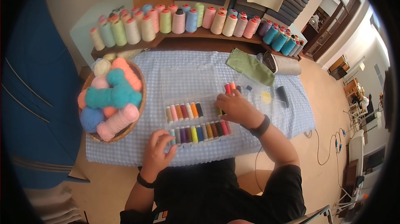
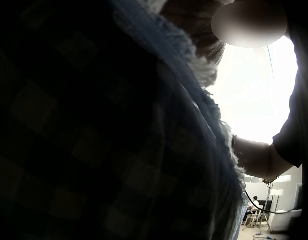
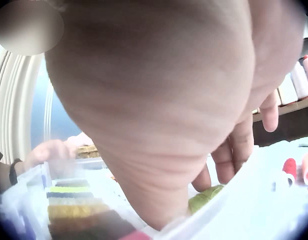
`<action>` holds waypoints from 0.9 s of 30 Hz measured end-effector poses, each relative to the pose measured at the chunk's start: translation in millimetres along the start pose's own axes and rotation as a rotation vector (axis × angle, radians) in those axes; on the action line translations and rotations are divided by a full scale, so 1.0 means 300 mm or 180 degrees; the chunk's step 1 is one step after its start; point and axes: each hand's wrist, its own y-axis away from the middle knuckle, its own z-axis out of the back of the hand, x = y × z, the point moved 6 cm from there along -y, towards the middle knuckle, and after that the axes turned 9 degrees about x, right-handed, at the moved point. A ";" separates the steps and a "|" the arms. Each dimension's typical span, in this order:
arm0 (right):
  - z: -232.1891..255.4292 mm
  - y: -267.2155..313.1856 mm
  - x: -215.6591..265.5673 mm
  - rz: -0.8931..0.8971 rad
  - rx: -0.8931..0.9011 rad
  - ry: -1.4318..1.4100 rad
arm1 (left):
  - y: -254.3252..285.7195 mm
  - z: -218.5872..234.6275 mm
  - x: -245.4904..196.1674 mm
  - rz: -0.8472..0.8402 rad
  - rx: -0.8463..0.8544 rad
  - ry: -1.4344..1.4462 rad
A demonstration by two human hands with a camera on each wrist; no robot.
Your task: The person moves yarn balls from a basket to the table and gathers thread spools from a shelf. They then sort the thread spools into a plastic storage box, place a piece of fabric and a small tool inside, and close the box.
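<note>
A clear plastic case (image 1: 189,83) lies with its lid back on the checked cloth. Two rows of small thread spools fill it, among them a yellow-green spool (image 1: 194,134) in the front row. My right hand (image 1: 238,108) is over the right end of the back row; in the right wrist view its thumb and fingers pinch a green spool (image 3: 205,198). My left hand (image 1: 158,151), fingers loosely bent, rests by the case's front left corner, beside a pale teal spool (image 1: 173,134). The left wrist view shows mostly dark cloth.
A basket of yarn (image 1: 143,111) stands at left. Beyond the right hand lie a red spool (image 1: 227,88), a green cloth (image 1: 252,66), another clear container (image 1: 273,99) and a dark roll (image 1: 283,96). Large thread cones line the shelf (image 1: 162,41) behind.
</note>
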 end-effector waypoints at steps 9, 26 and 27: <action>0.255 0.092 -0.145 -0.0286 -0.1306 -0.0749 | -0.008 0.003 -0.015 -0.0037 0.0002 -0.0067; -0.039 -0.077 -0.344 -0.0445 -0.0050 -0.1576 | -0.006 0.004 -0.011 -0.0018 0.0010 -0.0107; -0.047 -0.080 -0.345 -0.0416 -0.0071 -0.1423 | -0.006 0.004 -0.011 0.0001 0.0018 -0.0078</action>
